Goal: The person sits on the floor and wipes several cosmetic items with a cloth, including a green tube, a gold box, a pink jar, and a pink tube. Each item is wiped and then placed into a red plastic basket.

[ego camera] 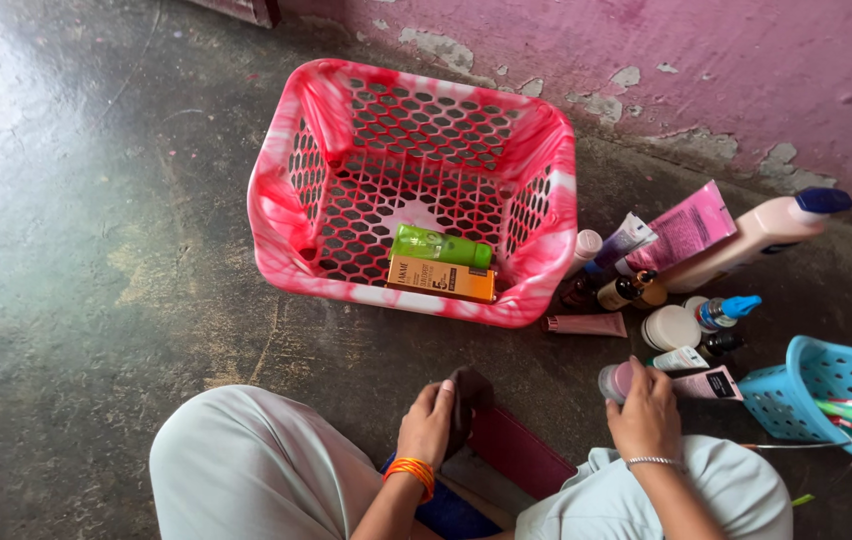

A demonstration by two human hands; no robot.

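My left hand (428,423), with orange bangles at the wrist, grips a dark brown flat object (466,398) above a maroon box (521,452) between my knees. My right hand (648,412), wearing a silver bracelet, closes over a small pink jar (614,380) on the floor. Ahead stands a pink and white plastic basket (281,215) holding a green bottle (441,247) and an orange box (442,279).
Right of the basket lie several cosmetics: a pink tube (586,324), a pink sachet (691,228), a large peach bottle with a blue cap (761,235), a white jar (670,328), a blue-nozzle spray (728,310). A small blue basket (821,380) sits far right. Pink wall (746,70) behind.
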